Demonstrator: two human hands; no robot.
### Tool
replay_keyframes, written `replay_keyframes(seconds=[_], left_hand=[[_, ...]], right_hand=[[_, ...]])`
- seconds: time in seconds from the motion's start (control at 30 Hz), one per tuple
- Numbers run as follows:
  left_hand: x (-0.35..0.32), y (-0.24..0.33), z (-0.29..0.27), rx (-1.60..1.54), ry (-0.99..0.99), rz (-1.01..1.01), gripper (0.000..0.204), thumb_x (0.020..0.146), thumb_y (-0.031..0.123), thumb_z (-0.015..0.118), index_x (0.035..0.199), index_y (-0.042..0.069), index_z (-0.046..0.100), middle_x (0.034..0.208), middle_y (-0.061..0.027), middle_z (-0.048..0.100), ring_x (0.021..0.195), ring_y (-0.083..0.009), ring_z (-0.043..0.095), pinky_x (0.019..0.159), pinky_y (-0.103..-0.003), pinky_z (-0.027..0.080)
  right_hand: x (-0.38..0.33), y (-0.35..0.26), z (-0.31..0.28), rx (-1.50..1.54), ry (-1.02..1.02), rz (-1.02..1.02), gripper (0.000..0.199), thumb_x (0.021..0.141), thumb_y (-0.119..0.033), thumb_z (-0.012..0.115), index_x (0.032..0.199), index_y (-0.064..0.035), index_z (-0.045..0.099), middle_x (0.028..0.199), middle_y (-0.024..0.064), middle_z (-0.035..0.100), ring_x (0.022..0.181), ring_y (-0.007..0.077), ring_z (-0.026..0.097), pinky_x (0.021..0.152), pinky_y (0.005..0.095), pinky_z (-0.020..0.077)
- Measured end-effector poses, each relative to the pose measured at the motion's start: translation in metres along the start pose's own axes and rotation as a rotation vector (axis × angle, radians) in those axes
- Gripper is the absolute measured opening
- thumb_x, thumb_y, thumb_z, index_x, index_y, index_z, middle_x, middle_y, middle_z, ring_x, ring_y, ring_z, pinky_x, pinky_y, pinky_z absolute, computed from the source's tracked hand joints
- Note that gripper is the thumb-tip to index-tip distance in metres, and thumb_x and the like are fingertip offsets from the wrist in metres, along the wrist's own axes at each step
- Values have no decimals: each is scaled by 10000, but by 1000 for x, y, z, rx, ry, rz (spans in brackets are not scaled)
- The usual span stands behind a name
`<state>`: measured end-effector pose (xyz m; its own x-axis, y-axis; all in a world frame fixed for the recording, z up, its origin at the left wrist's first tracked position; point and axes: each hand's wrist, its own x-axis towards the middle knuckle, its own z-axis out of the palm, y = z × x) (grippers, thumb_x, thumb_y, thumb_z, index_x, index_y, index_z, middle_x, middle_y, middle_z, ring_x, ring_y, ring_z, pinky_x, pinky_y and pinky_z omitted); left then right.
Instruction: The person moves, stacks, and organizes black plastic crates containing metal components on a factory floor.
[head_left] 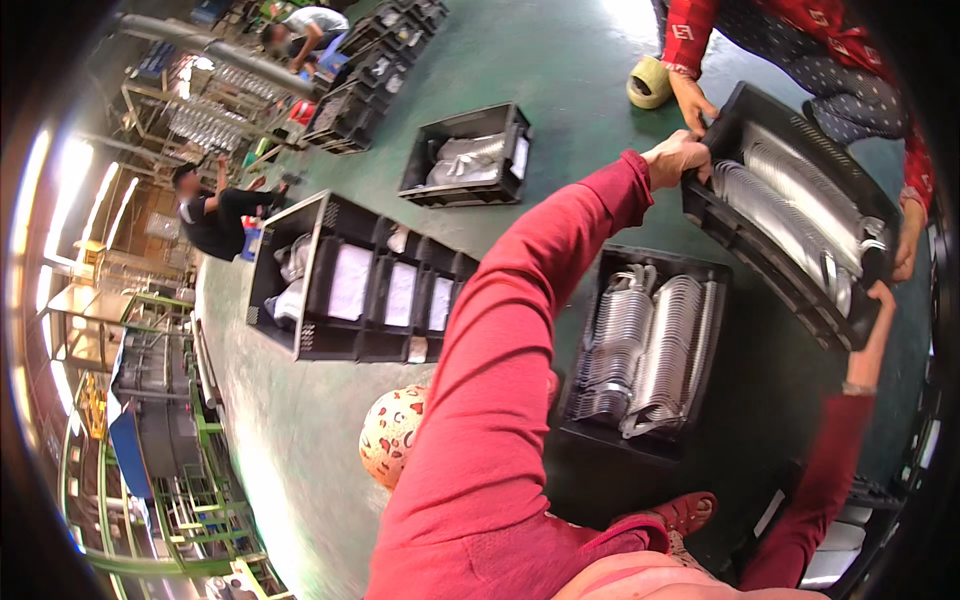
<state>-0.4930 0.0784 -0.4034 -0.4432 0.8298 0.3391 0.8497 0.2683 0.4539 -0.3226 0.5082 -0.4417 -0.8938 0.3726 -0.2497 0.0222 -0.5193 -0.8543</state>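
Observation:
A black plastic crate (770,245) is held tilted between me and a co-worker, off the floor. Two rows of shiny, closely nested silver metal parts (790,210) lie inside it. My left hand (677,158) is closed on the rim at the crate's left end. At its near right corner, my right hand (878,315) grips the crate, the fingers partly hidden. The co-worker's hands (693,103) hold the same crate at its left and right ends. Below it, a second black crate (715,350) on the floor holds similar metal parts (640,345) in rows.
Stacked black crates (315,345) with white labels stand left of my arm. Another crate (410,185) with metal parts sits farther back. A tape roll (650,82) lies near the co-worker. Green racks (190,480) line the left side; other people work behind.

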Motion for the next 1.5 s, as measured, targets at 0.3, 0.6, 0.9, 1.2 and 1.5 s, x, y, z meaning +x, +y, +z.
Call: replay_keyframes(seconds=[0.3,0.6,0.9,1.2,1.5], left_hand=[[-182,227,-263,92,361,18,309,626,-30,560,913,81,597,911,-104,613,834,-257,584,724,-329,463],[-450,376,-439,799,847,-525,279,872,187,481,1038,-23,563,949,-111,610,821,-195,599,742,-271,470],[-587,386,-457,-182,1329,-1108,313,830,257,520,995,-4,572,932,-108,626,792,-187,621,729,-299,508],[-617,346,-421,-780,1517,-1309,289,792,243,553,952,12,621,913,-110,664,801,-229,647,753,-345,527],[-605,334,-451,-110,1259,-1560,273,765,211,640,980,44,633,921,-66,653,824,-159,609,750,-267,480]], right_hand=[[-158,-44,172,-25,-454,-136,270,782,-226,583,989,-56,547,923,27,553,856,131,543,803,261,435],[-323,-13,500,139,-1207,53,328,861,-222,589,1130,-39,552,1010,41,609,898,115,586,846,273,462],[-387,92,605,-325,-1331,248,530,798,-468,632,1049,-3,584,882,-25,562,785,47,457,675,203,364],[-388,114,592,-300,-1584,357,299,854,-257,617,986,11,615,892,-19,601,861,46,502,808,194,384],[-363,96,587,-427,-1951,72,262,880,-237,554,814,-4,655,762,46,615,746,108,527,726,266,413]])
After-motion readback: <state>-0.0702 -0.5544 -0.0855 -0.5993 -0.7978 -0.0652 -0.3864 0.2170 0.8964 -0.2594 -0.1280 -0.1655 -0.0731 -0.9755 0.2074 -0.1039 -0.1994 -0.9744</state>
